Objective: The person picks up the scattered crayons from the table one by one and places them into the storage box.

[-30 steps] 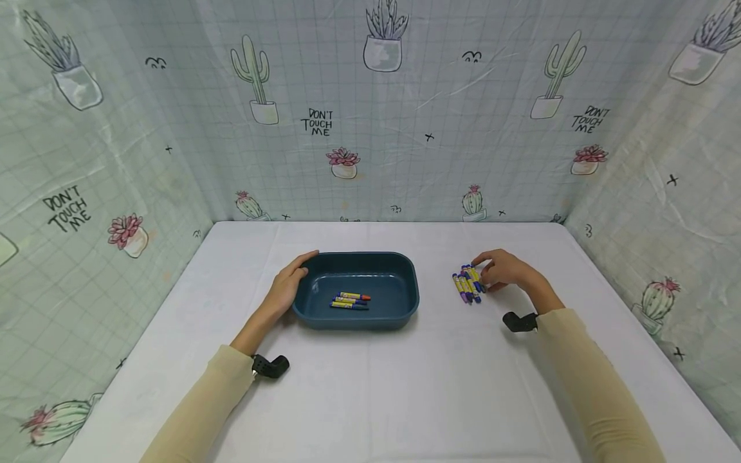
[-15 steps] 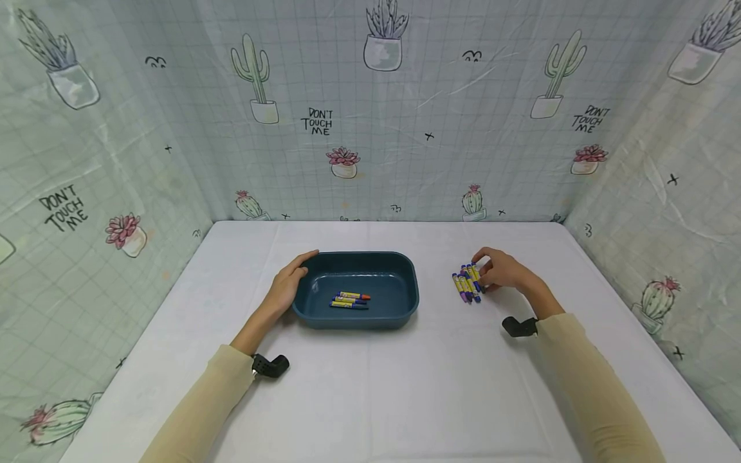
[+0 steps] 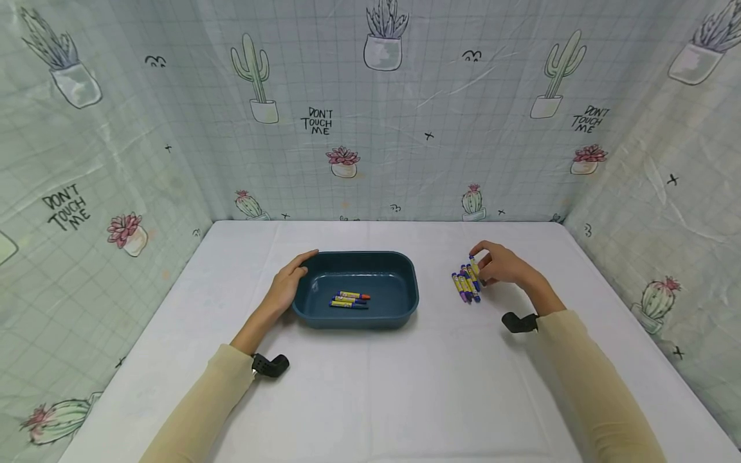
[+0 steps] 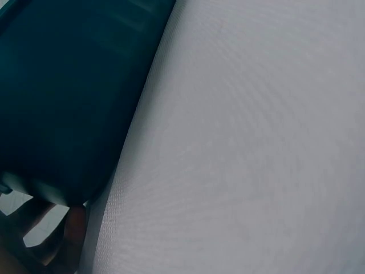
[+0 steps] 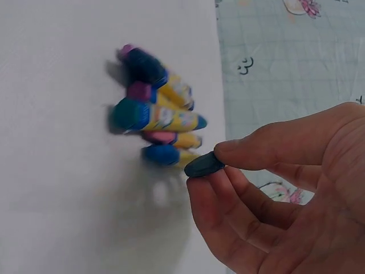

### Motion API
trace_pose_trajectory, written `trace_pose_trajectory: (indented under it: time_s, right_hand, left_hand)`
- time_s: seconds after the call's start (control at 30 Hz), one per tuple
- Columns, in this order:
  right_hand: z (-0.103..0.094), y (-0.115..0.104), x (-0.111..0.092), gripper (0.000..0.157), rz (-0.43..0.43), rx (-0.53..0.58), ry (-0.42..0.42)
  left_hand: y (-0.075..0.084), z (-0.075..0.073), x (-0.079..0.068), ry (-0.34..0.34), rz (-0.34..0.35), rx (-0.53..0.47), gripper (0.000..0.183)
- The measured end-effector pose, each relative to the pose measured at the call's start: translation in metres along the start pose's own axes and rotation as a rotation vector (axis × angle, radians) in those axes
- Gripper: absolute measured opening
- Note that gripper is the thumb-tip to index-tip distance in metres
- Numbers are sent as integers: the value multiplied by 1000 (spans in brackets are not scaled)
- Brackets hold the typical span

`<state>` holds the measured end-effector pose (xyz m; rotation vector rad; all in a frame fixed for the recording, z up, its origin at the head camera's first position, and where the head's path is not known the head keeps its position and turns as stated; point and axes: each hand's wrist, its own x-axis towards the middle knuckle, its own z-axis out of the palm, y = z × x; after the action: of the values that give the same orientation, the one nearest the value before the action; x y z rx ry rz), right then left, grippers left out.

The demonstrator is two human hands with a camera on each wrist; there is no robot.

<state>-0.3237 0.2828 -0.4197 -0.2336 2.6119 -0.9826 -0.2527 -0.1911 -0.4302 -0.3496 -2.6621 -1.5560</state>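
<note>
In the head view my left hand grips the left side of a dark blue rectangular tray. Its fingers press the tray wall in the left wrist view. Three crayons with yellow wrappers lie inside, one orange-tipped and two dark. To the right, my right hand pinches a dark-tipped crayon between thumb and fingers, its length mostly hidden end-on in the right wrist view. Right beside it lies a pile of crayons, several with yellow wrappers and purple, pink, blue and teal ends.
A white cloth covers the table. Patterned fabric walls with cactus prints rise along the back and both sides. Each wrist carries a black camera mount, one on the left and one on the right.
My right hand has risen slightly away from the pile, drawing one crayon up and back with it. The left hand and tray have stayed in place.
</note>
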Motion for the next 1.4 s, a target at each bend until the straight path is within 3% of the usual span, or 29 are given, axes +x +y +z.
trace_pose_trajectory:
  time_s: [0.27, 0.5, 0.77, 1.1, 1.4]
  right_hand:
    - [-4, -34, 5, 52, -71, -50, 0]
    - [0, -68, 14, 52, -109, -48, -33]
    - [10, -120, 20, 51, -211, -93, -71]
    - [44, -174, 32, 53, -350, -174, -160]
    - [80, -200, 44, 47, -495, -305, -276]
  left_hand:
    - [-5, -1, 4, 1, -6, -9, 46]
    - [-41, 5, 17, 26, 4, 13, 45]
    - [-43, 6, 17, 36, -1, 10, 46]
    - [-42, 6, 20, 32, -5, 26, 46]
    - [-41, 6, 18, 41, 9, 14, 46]
